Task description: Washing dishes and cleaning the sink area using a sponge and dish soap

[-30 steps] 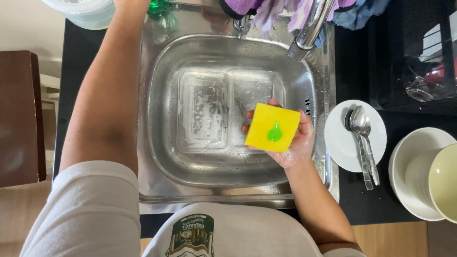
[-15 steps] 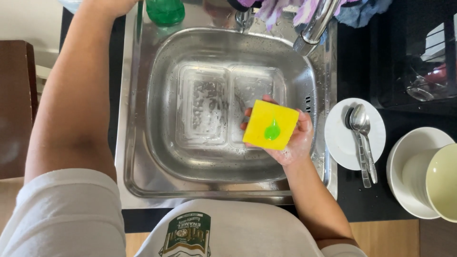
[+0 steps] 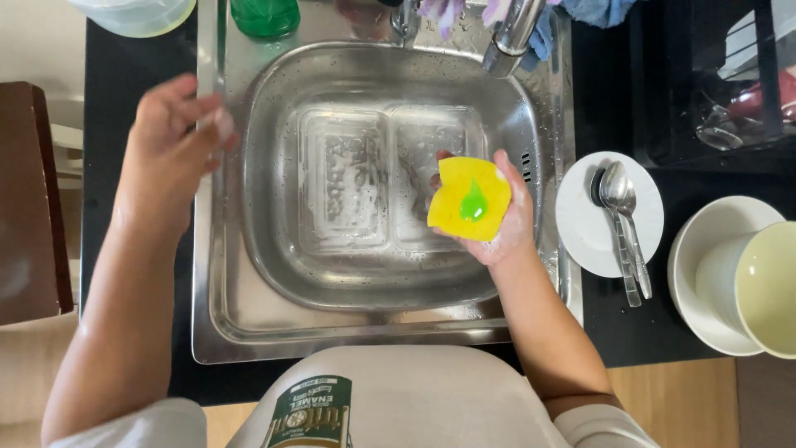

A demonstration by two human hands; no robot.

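Observation:
My right hand (image 3: 507, 222) holds a yellow sponge (image 3: 469, 199) over the right side of the steel sink (image 3: 249, 307). A blob of green liquid lies on the sponge, which is slightly squeezed. A clear two-compartment tray (image 3: 365, 178) rests on the sink bottom under the sponge. My left hand (image 3: 170, 137) hovers over the sink's left rim, fingers loosely apart and holding nothing. A green bottle (image 3: 265, 15) stands at the sink's back edge, beyond my left hand.
A tap (image 3: 510, 37) hangs over the sink's back right. On the black counter to the right lie a small white plate (image 3: 580, 224) with spoons (image 3: 620, 224), a white bowl (image 3: 705, 274) and a pale green cup (image 3: 771, 286). A clear container (image 3: 137, 15) stands back left.
My left arm has drawn back from the green bottle at the back of the sink, and the hand now hovers over the left rim. The sponge is now bent in my right hand.

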